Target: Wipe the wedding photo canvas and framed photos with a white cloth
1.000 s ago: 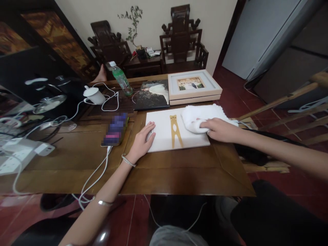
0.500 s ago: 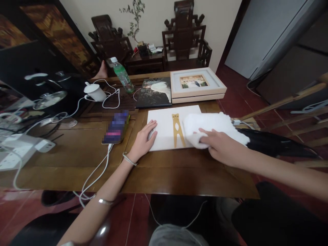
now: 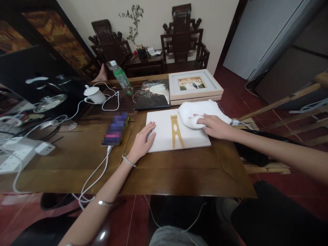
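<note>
Pressing down at the left edge of the white board (image 3: pixel 164 136) with the left hand (image 3: pixel 143 141), open and empty, thumb set apart from the fingers: probably to stop any sliding. Over on the right, gripping a fluffy white cloth (image 3: pixel 198 109) with the right hand (image 3: pixel 214 127), closed on a folded edge near the front, likely for a firm hold on such soft bulk. Resting partly across the board's upper right, with the rest spread beyond its edge. Just left of the cloth, in plain view on the board, a flat yellow cat-faced figure (image 3: pixel 174 119); hard to tell whether printed or laid on top.

Beneath it all, a brown wooden table (image 3: pixel 179 177), glossy along the near side. Behind the board, a dark picture panel (image 3: pixel 153 100) beside a pale framed picture (image 3: pixel 217 93), perhaps pushed back for working room. To the left, a phone (image 3: pixel 115 130) on a white cable (image 3: pixel 105 167), then a green bottle (image 3: pixel 123 80) and a lidded white cup (image 3: pixel 96 96) farther back.

Beyond, carved dark chairs (image 3: pixel 181 37) against a pale wall, a leafy plant (image 3: pixel 133 25) between them, and red tiles (image 3: pixel 130 218) underfoot.
</note>
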{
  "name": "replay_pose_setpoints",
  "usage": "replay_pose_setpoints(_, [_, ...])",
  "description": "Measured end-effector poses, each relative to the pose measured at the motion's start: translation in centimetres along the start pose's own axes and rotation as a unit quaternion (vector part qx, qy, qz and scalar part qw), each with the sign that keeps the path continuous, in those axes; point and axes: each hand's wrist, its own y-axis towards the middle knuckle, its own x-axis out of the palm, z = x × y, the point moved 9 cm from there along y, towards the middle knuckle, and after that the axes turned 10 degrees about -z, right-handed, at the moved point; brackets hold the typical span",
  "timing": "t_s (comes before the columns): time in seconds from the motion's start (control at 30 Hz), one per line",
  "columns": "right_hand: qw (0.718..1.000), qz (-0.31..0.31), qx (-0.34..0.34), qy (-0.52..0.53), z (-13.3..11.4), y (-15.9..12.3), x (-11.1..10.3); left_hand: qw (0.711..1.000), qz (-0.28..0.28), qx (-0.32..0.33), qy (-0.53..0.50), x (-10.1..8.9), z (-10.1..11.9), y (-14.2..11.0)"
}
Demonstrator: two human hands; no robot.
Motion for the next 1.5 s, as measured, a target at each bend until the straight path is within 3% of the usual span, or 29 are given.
replay_pose_setpoints(0.17, [0.999,0.019,0.039,0.003,-0.5,0.6,1.0,1.0,-0.003,-0.002,-0.001,0.0,-0.1,0.0])
replay_pose_setpoints(0.27, [0.999,-0.006,0.053,0.004,-3.0,-1.3,1.5,1.0,-0.002,-0.002,-0.001,0.0,0.0,0.0])
replay_pose_setpoints(0.47, [0.994,-0.105,0.019,0.027,-8.4,-6.0,1.1,1.0,0.0,-0.002,-0.006,0.0,0.1,0.0])
replay_pose_setpoints(0.6, [0.99,-0.135,0.01,0.043,-7.8,-5.7,0.6,1.0,0.002,-0.001,-0.005,0.0,0.1,0.0])
replay_pose_setpoints(0.77, [0.995,-0.09,-0.014,0.042,-4.8,-1.9,-0.3,1.0,0.003,0.0,0.001,0.0,0.1,0.0])
replay_pose_setpoints(0.9, [0.995,-0.045,0.057,0.073,-3.4,0.8,-0.1,1.0,0.001,0.0,0.005,0.0,0.1,0.0])
replay_pose_setpoints(1.0, [0.99,-0.036,0.094,0.095,-4.5,1.2,0.9,1.0,0.0,0.0,0.006,0.0,0.1,0.0])
replay_pose_setpoints(1.13, [0.992,-0.059,0.035,0.106,-8.6,-0.3,2.2,1.0,0.0,-0.001,0.001,0.0,0.0,0.0])
replay_pose_setpoints(1.27, [0.985,-0.122,-0.014,0.121,-11.5,-2.5,2.6,1.0,0.001,0.001,-0.003,0.0,0.0,0.0])
replay_pose_setpoints(1.37, [0.982,-0.135,-0.051,0.122,-11.7,-2.9,1.9,1.0,0.003,0.002,-0.004,0.1,0.0,0.1])
replay_pose_setpoints(1.5, [0.986,-0.1,-0.073,0.111,-9.4,-0.9,0.9,1.0,0.004,0.001,0.0,0.0,0.0,0.1])
